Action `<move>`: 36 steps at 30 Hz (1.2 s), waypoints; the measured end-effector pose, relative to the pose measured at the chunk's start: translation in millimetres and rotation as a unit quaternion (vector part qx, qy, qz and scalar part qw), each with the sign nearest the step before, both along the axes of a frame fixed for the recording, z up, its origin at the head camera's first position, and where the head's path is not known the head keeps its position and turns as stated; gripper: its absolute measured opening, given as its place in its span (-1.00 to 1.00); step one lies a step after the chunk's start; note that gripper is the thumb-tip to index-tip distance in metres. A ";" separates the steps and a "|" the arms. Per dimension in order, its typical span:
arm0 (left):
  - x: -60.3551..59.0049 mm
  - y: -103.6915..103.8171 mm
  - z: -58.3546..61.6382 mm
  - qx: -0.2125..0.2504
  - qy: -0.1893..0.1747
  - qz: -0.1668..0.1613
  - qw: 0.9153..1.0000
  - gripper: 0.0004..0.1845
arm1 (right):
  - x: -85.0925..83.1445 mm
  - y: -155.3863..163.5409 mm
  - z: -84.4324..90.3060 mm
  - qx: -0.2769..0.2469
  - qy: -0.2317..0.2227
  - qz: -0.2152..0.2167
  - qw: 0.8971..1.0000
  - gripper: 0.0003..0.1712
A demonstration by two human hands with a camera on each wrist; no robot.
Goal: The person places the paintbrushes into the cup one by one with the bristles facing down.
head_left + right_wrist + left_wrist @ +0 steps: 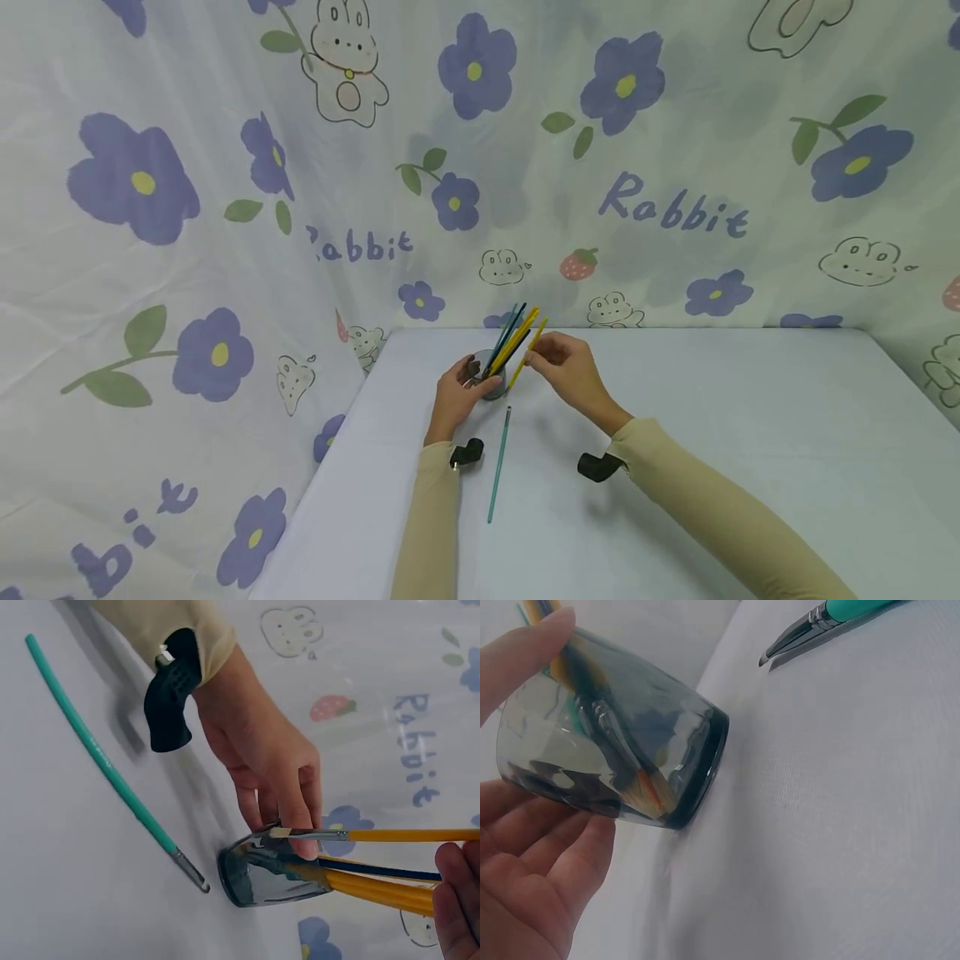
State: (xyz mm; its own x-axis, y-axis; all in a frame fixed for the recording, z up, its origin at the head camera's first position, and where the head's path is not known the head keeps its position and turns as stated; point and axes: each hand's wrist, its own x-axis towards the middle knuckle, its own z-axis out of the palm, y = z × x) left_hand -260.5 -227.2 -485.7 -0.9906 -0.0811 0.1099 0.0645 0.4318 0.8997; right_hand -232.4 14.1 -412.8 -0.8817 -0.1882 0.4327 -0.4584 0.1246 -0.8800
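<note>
My left hand grips a tinted clear glass cup, thumb on one side and fingers on the other. Several paintbrushes with yellow and dark handles lean inside it, bristles down. Beside the cup, my right hand pinches a yellow paintbrush by its handle; its pale bristles point down, outside the glass near the rim. A teal paintbrush lies on the table in front of the cup, its bristle end towards the glass.
The white table runs back to a curtain printed with purple flowers and rabbits. A black wrist camera sits at the right wrist, and another wrist camera at the left.
</note>
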 end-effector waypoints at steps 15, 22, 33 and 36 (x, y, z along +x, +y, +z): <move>-0.8 -0.5 0.7 0.008 0.005 -0.003 1.000 -0.03 | -9.4 -1.3 3.1 -0.113 -0.089 -0.053 0.988 -0.79; -1.5 -1.3 -1.1 -0.001 0.001 0.000 1.000 -0.03 | -12.0 -2.8 3.4 -0.143 -0.104 -0.058 0.982 -0.74; -0.3 -0.8 -0.9 -0.002 0.003 0.003 1.000 -0.02 | -18.5 -13.8 -1.0 -0.148 -0.107 -0.071 0.981 -0.76; 0.1 -0.1 -1.1 -0.003 0.004 0.003 1.000 -0.01 | -19.2 -16.1 -3.0 -0.133 -0.106 -0.075 0.983 -0.77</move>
